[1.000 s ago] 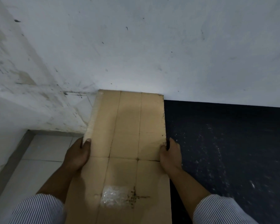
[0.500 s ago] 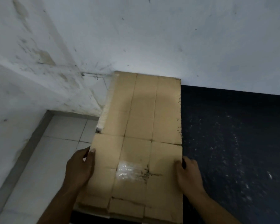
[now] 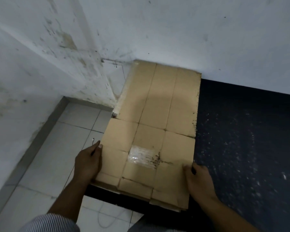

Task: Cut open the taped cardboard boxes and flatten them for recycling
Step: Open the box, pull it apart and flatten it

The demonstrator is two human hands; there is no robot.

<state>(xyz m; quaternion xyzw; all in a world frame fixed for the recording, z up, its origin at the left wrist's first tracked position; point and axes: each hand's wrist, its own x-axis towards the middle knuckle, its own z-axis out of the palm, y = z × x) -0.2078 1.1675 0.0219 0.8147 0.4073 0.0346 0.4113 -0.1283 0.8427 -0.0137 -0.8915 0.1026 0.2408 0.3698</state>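
Note:
A flattened cardboard box (image 3: 157, 106), tan and creased into panels, lies along the left edge of a dark speckled surface (image 3: 241, 148), with its far end at the white wall. A patch of clear tape (image 3: 141, 156) sits near its near end. My left hand (image 3: 89, 163) grips the left edge with the thumb on top. My right hand (image 3: 199, 178) grips the right edge near the near corner, thumb on top. More cardboard layers show under the near end.
White stained walls (image 3: 174, 30) close off the far side and the left, meeting in a corner. A white tiled floor (image 3: 57, 148) lies lower at the left, with a thin white cable (image 3: 105, 220) on it.
Both hands now hold the cardboard closer to its near end than a second ago. The taped patch and the near edge have come fully into view.

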